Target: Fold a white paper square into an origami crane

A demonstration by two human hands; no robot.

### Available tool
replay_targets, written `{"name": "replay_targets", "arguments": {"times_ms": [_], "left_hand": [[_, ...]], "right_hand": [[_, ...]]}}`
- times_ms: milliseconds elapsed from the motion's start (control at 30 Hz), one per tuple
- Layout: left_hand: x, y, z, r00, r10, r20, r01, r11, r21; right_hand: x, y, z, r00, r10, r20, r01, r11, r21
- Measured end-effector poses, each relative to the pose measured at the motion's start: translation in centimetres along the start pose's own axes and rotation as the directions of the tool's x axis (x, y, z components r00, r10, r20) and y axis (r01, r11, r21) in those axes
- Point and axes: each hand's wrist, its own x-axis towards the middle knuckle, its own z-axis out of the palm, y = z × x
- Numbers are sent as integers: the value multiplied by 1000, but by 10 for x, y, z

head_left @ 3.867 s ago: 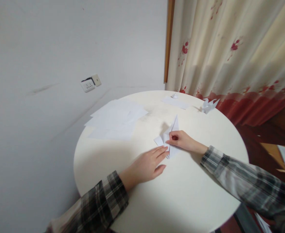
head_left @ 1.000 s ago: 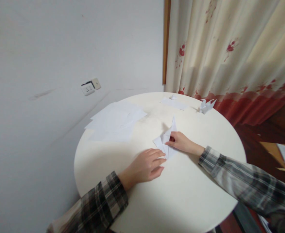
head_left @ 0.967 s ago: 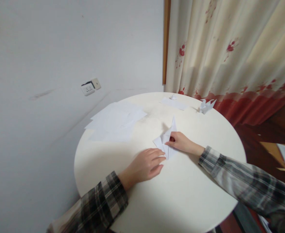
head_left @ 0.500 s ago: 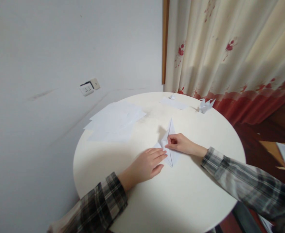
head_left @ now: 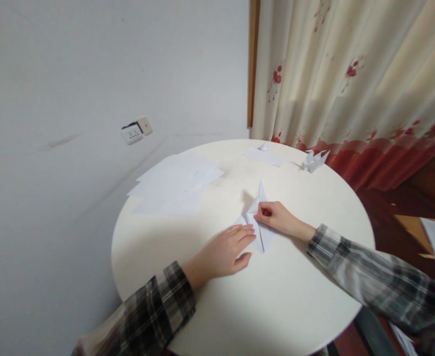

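Observation:
A partly folded white paper shape (head_left: pixel 261 232) lies near the middle of the round cream table (head_left: pixel 284 306), one pointed flap standing up. My left hand (head_left: pixel 225 251) lies flat with fingers stretched out, fingertips pressing the paper's left edge. My right hand (head_left: pixel 277 219) is curled, fingers pinched on the raised flap of the paper. Both sleeves are plaid.
A loose pile of white sheets (head_left: pixel 175 184) lies at the table's back left. A finished paper crane (head_left: pixel 315 160), a flat strip of paper (head_left: pixel 265 158) and a small scrap sit at the far edge. Curtain behind, wall and socket (head_left: pixel 136 130) to the left.
The paper has turned a little so its lower point faces me, and the raised flap now stands more upright. Both hands stay on the paper, shifted slightly.

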Motion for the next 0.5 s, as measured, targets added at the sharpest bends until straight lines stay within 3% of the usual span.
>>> {"name": "replay_targets", "arguments": {"times_ms": [333, 500], "left_hand": [[1, 2, 0, 1000, -5, -9, 5, 1000, -15], [2, -2, 2, 994, -52, -99, 43, 995, -87]], "right_hand": [[-2, -3, -1, 999, 15, -47, -20, 994, -108], [-3, -1, -1, 999, 23, -38, -26, 995, -93]]}}
